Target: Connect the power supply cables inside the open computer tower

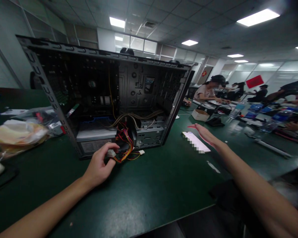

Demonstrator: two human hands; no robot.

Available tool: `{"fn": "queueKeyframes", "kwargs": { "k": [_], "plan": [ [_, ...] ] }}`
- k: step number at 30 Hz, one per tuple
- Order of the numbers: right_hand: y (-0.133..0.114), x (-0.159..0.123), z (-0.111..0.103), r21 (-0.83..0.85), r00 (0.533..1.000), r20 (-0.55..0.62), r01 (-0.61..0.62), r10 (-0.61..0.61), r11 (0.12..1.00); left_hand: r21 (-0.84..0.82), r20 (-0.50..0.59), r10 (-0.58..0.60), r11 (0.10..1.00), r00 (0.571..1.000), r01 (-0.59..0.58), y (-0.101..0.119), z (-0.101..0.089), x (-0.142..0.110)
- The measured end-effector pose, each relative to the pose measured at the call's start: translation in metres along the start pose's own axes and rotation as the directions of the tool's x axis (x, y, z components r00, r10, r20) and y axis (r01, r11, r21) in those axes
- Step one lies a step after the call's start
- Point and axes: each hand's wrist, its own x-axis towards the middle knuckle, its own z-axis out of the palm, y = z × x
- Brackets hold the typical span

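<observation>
Pinches a plug (111,153) in the curled left hand (99,165) before an open case (129,89); extends the right hand (204,134), flat and empty, near a phone (196,142).

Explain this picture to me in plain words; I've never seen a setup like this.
There is no machine doing the work: the two bare hands belong to a person wearing a camera on their head. This one picture looks forward and down from there.

On the green table stands a black computer case, its open side facing the camera. The left hand holds a pale connector on a bundle of coloured wires coming out of the case. The right hand holds nothing that I can see; it is near a pale, partly blurred rectangle. Plastic bags lie left of the case. Farther back, another person sits working.
</observation>
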Motion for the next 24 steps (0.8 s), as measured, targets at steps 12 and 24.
{"fn": "queueKeyframes", "kwargs": {
  "k": [12,24],
  "plan": [
    [0.025,-0.008,0.005,0.095,1.0,-0.008,-0.023,0.024,0.995,0.035,0.02,0.002,0.999,1.0,-0.003,-0.006,-0.004,0.002],
    [0.043,-0.014,0.0,0.27,0.987,0.013,-0.156,0.158,0.95,0.063,0.041,0.045,0.997,0.998,-0.047,-0.006,-0.005,0.002]
  ]
}}
